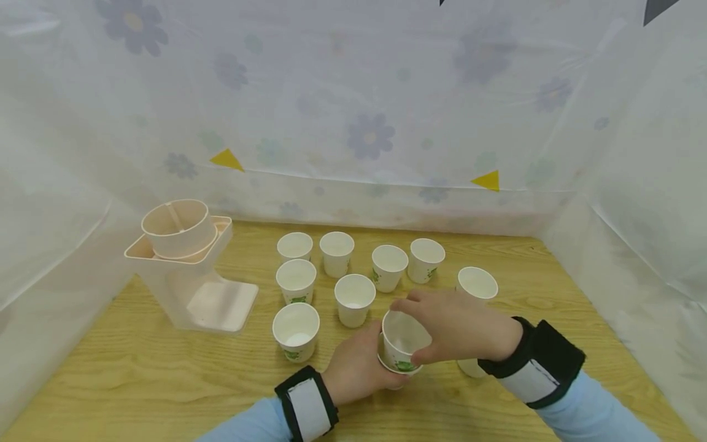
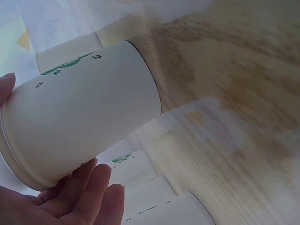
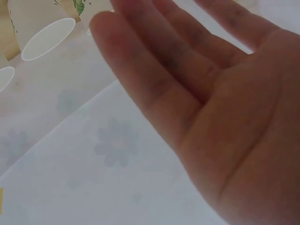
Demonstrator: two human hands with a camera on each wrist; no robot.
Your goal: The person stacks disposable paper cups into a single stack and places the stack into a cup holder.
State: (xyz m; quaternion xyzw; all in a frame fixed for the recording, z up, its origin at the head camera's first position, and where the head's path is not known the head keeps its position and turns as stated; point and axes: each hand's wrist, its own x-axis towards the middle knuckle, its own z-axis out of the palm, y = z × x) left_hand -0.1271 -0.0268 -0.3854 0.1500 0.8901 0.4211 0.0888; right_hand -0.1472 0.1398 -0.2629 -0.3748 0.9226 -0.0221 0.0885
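Two white paper cups with green print stand one inside the other near the front of the table. My left hand (image 1: 359, 362) grips the lower paper cup (image 2: 84, 108), its fingers under and beside the wall in the left wrist view. The upper paper cup (image 1: 405, 341) sits with its mouth upward in the lower one. Across it reaches my right hand (image 1: 461, 325), thumb at the near side and fingers at the far rim. In the right wrist view, the palm and long fingers (image 3: 154, 89) show, while the held cup is out of sight.
Several upright paper cups (image 1: 355, 298) stand behind and left of my hands. One more cup (image 1: 478, 283) is beyond the right hand, another (image 1: 472, 367) partly under the right wrist. A cream stand (image 1: 223, 304) with a round bowl (image 1: 179, 227) on top occupies the left. Flowered sheeting (image 1: 331, 92) encloses the table.
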